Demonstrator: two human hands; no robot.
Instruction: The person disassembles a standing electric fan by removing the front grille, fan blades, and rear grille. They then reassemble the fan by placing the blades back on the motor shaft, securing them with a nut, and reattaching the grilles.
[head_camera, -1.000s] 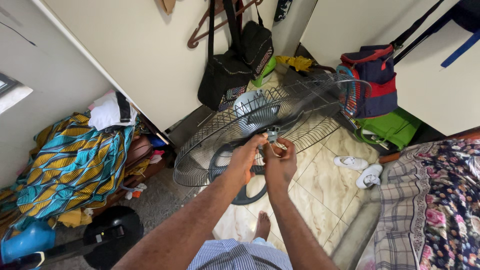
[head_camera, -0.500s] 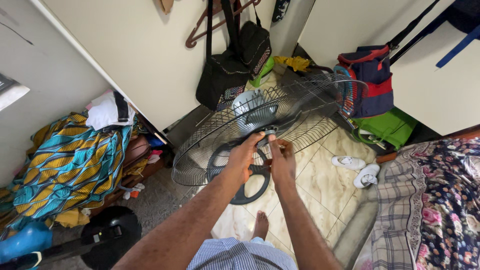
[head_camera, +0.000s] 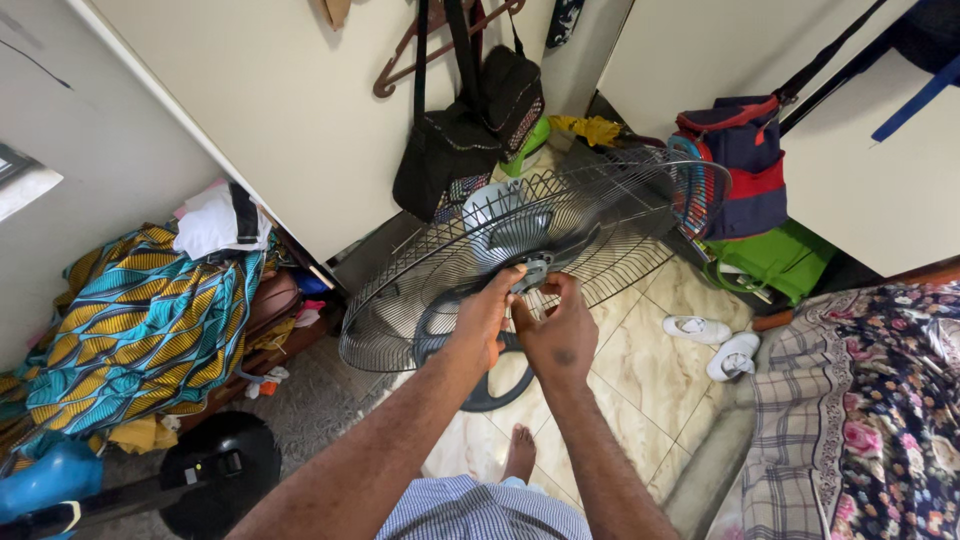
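A round wire fan guard (head_camera: 610, 215) with a grey motor housing (head_camera: 505, 232) behind it stands tilted above the tiled floor. At its centre is a small grey hub part (head_camera: 535, 270). My left hand (head_camera: 487, 315) pinches that hub part from the left. My right hand (head_camera: 555, 335) is closed around the same spot from below and the right, its fingers touching the hub. A dark fan blade piece (head_camera: 470, 345) shows under the guard. My bare foot (head_camera: 520, 450) rests on the tiles below.
Black bags (head_camera: 465, 140) hang on the cream cupboard door. A red and blue backpack (head_camera: 745, 165) and a green bag (head_camera: 775, 262) stand at right. White slippers (head_camera: 715, 340), a patterned cloth pile (head_camera: 130, 330), a black round fan base (head_camera: 215, 470), a floral bedcover (head_camera: 880, 410).
Both hands stay at the centre of the fan guard; the fingers have shifted around the hub part. The view has tipped slightly.
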